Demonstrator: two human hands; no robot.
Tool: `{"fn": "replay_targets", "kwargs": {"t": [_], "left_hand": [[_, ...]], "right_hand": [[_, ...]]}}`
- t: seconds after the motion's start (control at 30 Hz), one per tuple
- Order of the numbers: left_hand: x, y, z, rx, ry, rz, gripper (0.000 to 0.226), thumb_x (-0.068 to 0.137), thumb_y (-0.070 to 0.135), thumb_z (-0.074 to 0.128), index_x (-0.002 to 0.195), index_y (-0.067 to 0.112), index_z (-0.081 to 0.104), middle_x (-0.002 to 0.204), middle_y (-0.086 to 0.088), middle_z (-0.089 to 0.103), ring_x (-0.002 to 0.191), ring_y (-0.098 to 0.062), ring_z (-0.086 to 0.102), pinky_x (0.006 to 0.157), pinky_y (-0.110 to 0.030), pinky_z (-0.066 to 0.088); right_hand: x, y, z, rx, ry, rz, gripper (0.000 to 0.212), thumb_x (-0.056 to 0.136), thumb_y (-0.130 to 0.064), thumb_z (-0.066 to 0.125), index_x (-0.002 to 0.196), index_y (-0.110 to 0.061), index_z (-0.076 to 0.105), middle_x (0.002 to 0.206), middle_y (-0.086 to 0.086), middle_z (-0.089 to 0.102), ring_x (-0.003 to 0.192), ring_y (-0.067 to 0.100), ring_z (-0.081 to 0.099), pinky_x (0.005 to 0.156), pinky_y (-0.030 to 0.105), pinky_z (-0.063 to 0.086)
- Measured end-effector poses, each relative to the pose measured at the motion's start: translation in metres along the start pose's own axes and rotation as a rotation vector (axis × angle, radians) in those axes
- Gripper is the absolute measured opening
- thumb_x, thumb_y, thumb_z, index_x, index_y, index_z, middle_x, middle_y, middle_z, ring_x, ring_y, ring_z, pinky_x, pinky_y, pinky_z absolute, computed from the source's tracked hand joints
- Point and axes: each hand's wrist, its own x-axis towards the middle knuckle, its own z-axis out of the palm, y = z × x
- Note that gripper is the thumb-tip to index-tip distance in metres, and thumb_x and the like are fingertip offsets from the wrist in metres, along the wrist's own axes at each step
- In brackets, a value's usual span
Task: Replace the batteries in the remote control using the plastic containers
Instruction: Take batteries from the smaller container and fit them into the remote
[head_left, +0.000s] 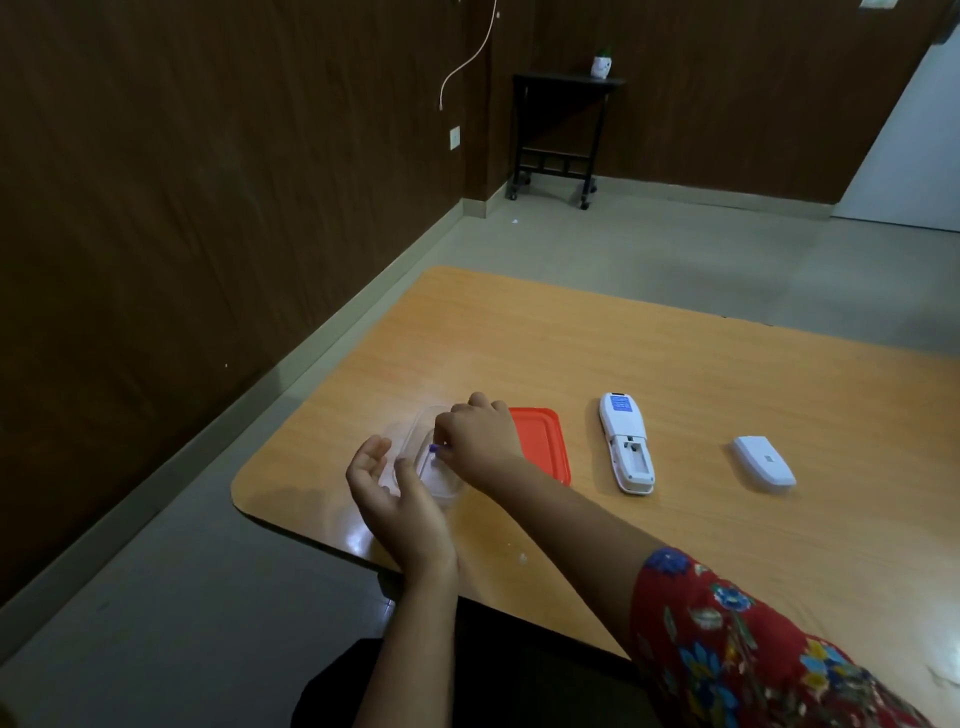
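Right hand (480, 441) pinches battery (434, 450) in clear container (445, 491); left hand (402, 506) holds it; red lid (543, 447) beside.

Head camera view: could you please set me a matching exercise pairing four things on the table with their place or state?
Things:
1. lid
2. remote control
3. battery cover
4. container

Place or state:
a. white, lying alone, farthest right on the table
b. orange, flat beside the container
c. clear, with the right hand pinching a battery in it
d. battery compartment open

Pairs: 1-b, 2-d, 3-a, 4-c
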Motion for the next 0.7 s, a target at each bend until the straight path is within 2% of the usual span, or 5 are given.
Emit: {"fn": "replay_targets", "kwargs": {"t": [0.13,0.27,0.4,0.53,0.7], "left_hand": [[-0.012,0.002,0.003,0.020,-0.077,0.174,0.040,0.088,0.000,0.051,0.125,0.015,0.046,0.118,0.001,0.058,0.114,-0.016,0.052,0.078,-0.003,0.039],[-0.028,0.002,0.009,0.088,-0.220,0.316,0.039,0.087,-0.002,0.051,0.121,0.017,0.049,0.110,0.009,0.061,0.110,-0.008,0.055,0.095,-0.015,0.037],[-0.049,0.004,0.020,0.041,-0.399,0.273,0.031,0.090,0.002,0.050,0.113,0.022,0.053,0.102,0.012,0.065,0.100,-0.005,0.060,0.087,-0.023,0.046],[-0.058,0.010,0.043,0.046,-0.626,0.026,0.025,0.090,0.005,0.053,0.106,0.024,0.057,0.101,-0.003,0.068,0.096,-0.017,0.062,0.082,-0.024,0.045],[-0.063,0.003,0.066,0.050,-0.711,-0.195,0.019,0.092,0.005,0.051,0.102,0.018,0.059,0.091,0.000,0.067,0.084,-0.016,0.060,0.077,-0.025,0.045]], "right_hand": [[-0.042,0.026,-0.028,0.596,0.199,0.235,0.009,0.089,-0.027,0.061,0.094,-0.021,0.063,0.096,-0.005,0.070,0.096,0.016,0.059,0.081,0.035,0.047],[-0.118,0.077,-0.046,1.059,0.282,0.464,0.020,0.089,-0.012,0.062,0.102,-0.026,0.055,0.085,0.005,0.071,0.066,0.012,0.065,0.066,0.030,0.052],[-0.173,0.127,-0.052,0.961,0.345,0.673,0.017,0.091,-0.012,0.057,0.095,-0.027,0.062,0.089,0.006,0.069,0.062,0.013,0.064,0.057,0.023,0.052],[-0.178,0.154,-0.038,0.697,0.280,0.749,0.022,0.092,-0.018,0.052,0.104,-0.029,0.067,0.094,-0.005,0.066,0.074,0.015,0.065,0.068,0.032,0.049],[-0.156,0.157,-0.015,0.556,0.197,0.785,0.028,0.091,-0.026,0.051,0.113,-0.025,0.068,0.107,-0.001,0.064,0.091,0.018,0.061,0.071,0.027,0.039]]}}
